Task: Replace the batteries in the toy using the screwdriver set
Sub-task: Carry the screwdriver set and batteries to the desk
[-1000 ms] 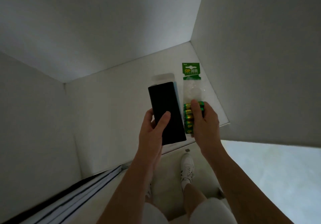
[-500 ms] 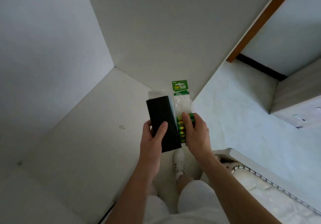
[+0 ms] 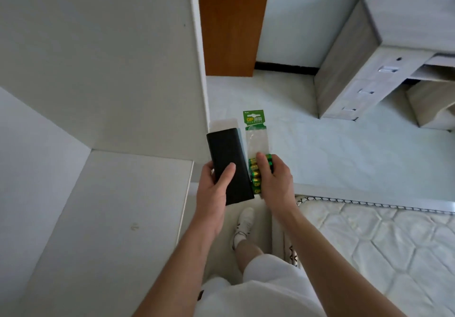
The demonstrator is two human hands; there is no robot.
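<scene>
Over a pale floor (image 3: pixel 344 156), between a white cabinet top (image 3: pixel 110 218) on the left and a quilted mattress (image 3: pixel 381 243) on the right, a person stands with both hands held out in front, side by side. A brown wooden door (image 3: pixel 231 21) and a grey desk with drawers (image 3: pixel 349 70) stand at the far side of the room, and a white wall panel (image 3: pixel 98 58) rises behind the cabinet top. On the left hand (image 3: pixel 213 188), the thumb lies flat across the front of a black flat case (image 3: pixel 229 164) while the fingers curl round its left edge from behind; the wrist and bare forearm run down toward the white shorts (image 3: pixel 258 292). A clear sleeve pokes out above the top of the case. On the right hand (image 3: pixel 275 183), the thumb presses on the front of a battery pack (image 3: pixel 257 139) and the fingers wrap round its right side. The pack stands upright, just beside the case, with its green card header at the top. Green and gold batteries (image 3: pixel 254 175) are stacked in its lower half. One white shoe (image 3: pixel 243 223) shows on the floor below the hands.
</scene>
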